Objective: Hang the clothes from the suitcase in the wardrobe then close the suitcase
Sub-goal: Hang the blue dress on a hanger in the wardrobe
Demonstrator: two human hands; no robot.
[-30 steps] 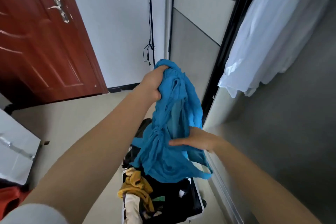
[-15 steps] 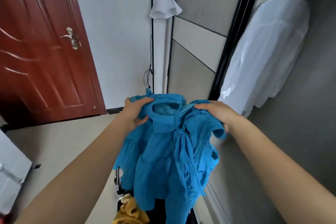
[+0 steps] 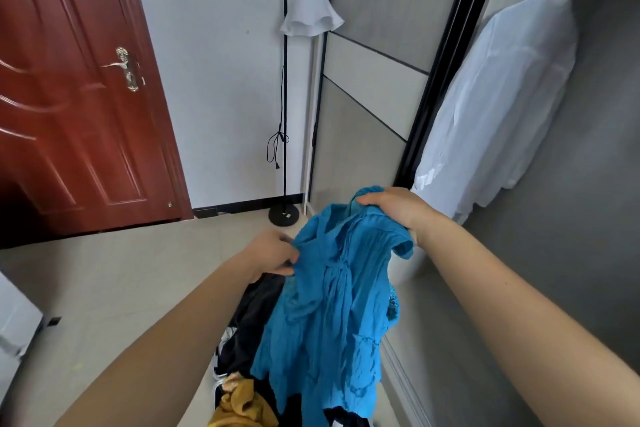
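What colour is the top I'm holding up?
Bright blue top, plain and crinkled, seen in the head view.

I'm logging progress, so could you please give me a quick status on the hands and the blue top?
Left hand pinches blue top at its side; right hand grips its collar. Top held above clothes pile, not yet hung. White shirt hangs in wardrobe.

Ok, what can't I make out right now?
Head view only:
- Suitcase: its shell and lid, hidden under the blue top, cut off by the bottom edge.
- Wardrobe rail and any hanger: beyond the top edge, above the white shirt.
- Right hand thumb: under the hand and cloth.
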